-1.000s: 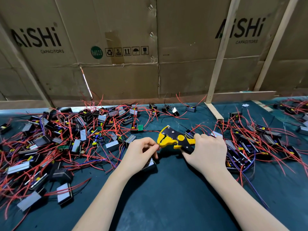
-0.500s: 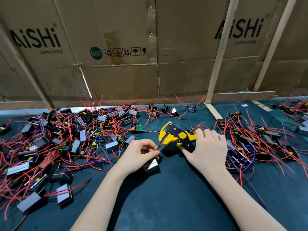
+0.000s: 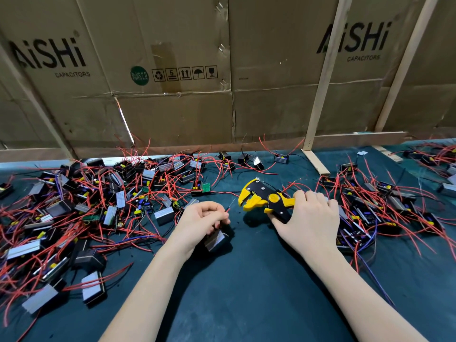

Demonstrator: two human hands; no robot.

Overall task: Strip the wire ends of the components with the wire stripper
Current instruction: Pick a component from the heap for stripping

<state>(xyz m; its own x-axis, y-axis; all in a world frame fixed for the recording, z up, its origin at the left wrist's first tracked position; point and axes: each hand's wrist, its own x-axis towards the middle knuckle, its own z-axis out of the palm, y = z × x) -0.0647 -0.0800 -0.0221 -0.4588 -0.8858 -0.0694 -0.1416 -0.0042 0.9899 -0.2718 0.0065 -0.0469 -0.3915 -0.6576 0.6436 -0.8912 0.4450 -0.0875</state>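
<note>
In the head view, the yellow and black wire stripper (image 3: 267,199) is held in the right hand (image 3: 309,218), whose fingers (image 3: 318,197) are curled round its handles; its jaws are seen standing open, pointed leftward. Just left of the wire stripper, a red wire (image 3: 227,210) is pinched between the thumb and curled fingers of the left hand (image 3: 201,222), with a short bare end pointing up toward the stripper's head and apart from it. Below and left of the wire stripper, a component (image 3: 216,239) with a silver face is seen lying on the bench (image 3: 246,292), partly covered by the left hand; whether the pinched wire belongs to it cannot be told. Far left of the wire stripper, a large heap of components (image 3: 93,213) tangled in red and some purple leads is spread over the dark green bench. To the right of the wire stripper, just behind the right hand, a second pile (image 3: 385,213) of the same parts is laid. Beyond the wire stripper, cardboard sheets (image 3: 172,114) printed "AiSHi CAPACITORS" are stood along the bench's far edge, braced by a pale wooden batten (image 3: 320,95).
</note>
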